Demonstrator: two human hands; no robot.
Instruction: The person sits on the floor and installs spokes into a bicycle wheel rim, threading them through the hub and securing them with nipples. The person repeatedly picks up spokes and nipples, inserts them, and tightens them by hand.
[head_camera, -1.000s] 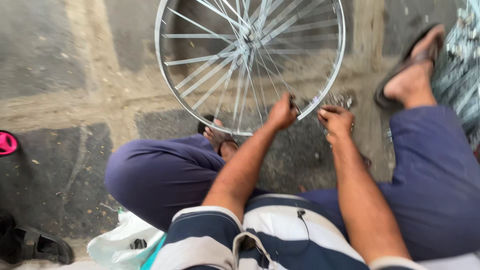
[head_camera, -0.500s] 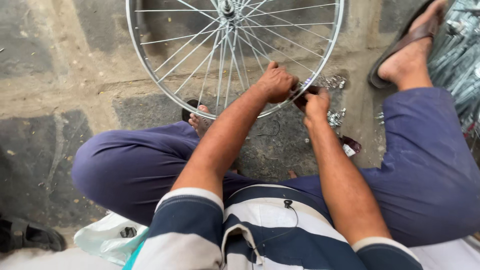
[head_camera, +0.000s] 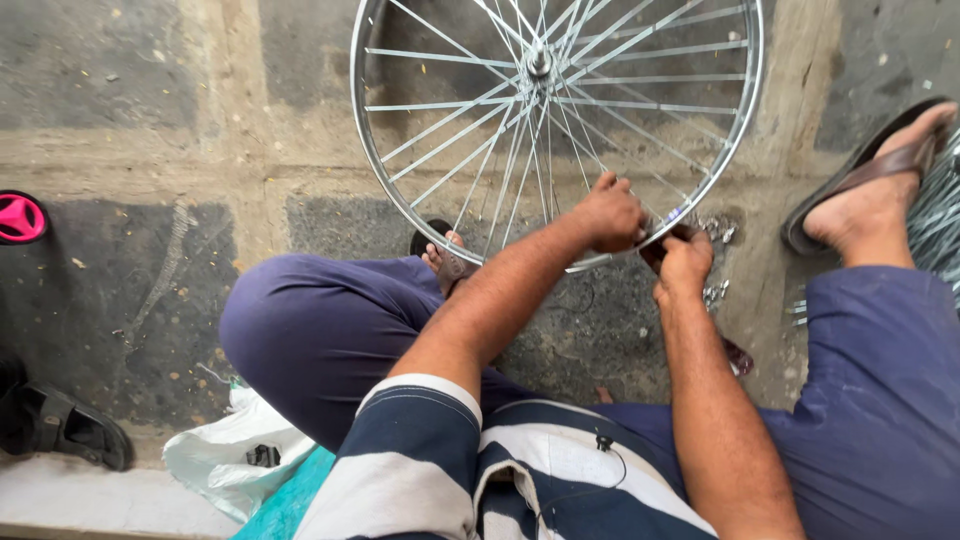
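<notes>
A bare metal bicycle wheel rim (head_camera: 368, 170) with thin spokes (head_camera: 470, 120) stands on the stone floor in front of me, its hub (head_camera: 540, 62) near the top of the view. My left hand (head_camera: 608, 212) grips the lower rim, fingers curled over it. My right hand (head_camera: 684, 262) is closed on a small dark tool (head_camera: 655, 250) held against the rim just beside the left hand. I sit on the ground in dark blue trousers and a striped shirt, knees spread to either side of the wheel.
Small metal parts (head_camera: 716, 228) lie on the floor right of the rim. My sandalled foot (head_camera: 870, 200) rests at right beside a bundle of spokes (head_camera: 935, 230). A white plastic bag (head_camera: 235, 460), a black sandal (head_camera: 65, 425) and a pink object (head_camera: 20, 218) are at left.
The view has shifted, so the wheel now sits higher and more to the right. Both hands stay together at the lower rim, working at the same spot.
</notes>
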